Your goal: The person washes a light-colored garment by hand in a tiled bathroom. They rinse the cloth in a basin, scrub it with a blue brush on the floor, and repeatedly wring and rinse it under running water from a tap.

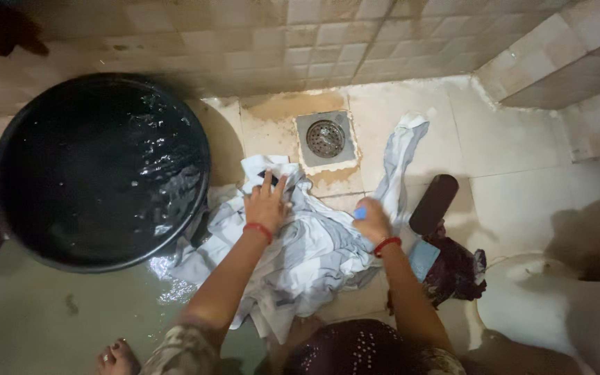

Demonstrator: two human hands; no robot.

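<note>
**A:** What do I have in view from the head camera?

**B:** I am looking down at a wet tiled floor (522, 187). My landmark is the round metal floor drain (326, 137). Just below the drain lies a heap of wet white cloth (307, 257), and one strip of it runs up past the drain's right side.

**A:** And the hands?

**B:** My left hand (267, 203) lies flat on the cloth just below and left of the drain, fingers spread, grip open. My right hand (371, 219), below and right of the drain, has its grip closed around a small blue object (360, 213), pressed to the cloth. Each wrist wears a red band.

**A:** Anything else nearby?

**B:** Left of the drain stands a big black tub (98, 170) full of water. Right of the drain lies a dark brown block (434, 203), with dark maroon cloth (456, 271) below it.
</note>
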